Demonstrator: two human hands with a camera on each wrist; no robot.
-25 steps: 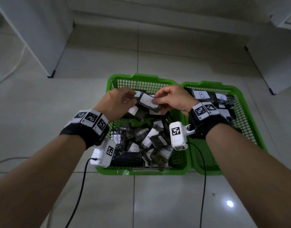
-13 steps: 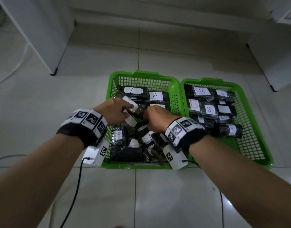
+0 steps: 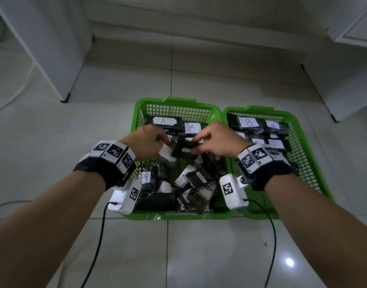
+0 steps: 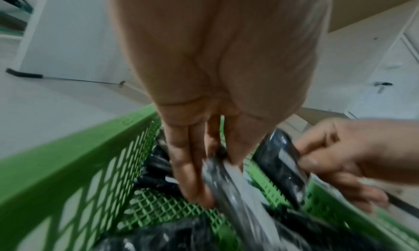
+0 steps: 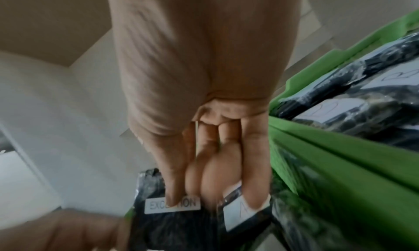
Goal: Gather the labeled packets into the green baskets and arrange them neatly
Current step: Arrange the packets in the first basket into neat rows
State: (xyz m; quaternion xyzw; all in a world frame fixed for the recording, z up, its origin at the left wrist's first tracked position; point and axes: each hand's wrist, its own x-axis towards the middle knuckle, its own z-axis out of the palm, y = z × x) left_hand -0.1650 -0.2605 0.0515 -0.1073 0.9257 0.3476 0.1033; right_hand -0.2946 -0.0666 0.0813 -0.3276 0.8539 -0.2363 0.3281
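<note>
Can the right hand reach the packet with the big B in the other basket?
Probably yes. The B packet lies on top, uncovered, beside the right hand. But that hand already holds a dark packet, which must go first.

Pale glossy floor tiles point(image 3: 54, 142) with thin grout lines; a bright light reflection point(image 3: 289, 262) at 5 o'clock. White cabinet point(image 3: 54, 44) on a dark foot at 10 o'clock, another white unit point(image 3: 344, 80) at 2 o'clock. Low pale wall step point(image 3: 199, 48) at 12 o'clock. Dim lighting throughout.
</note>
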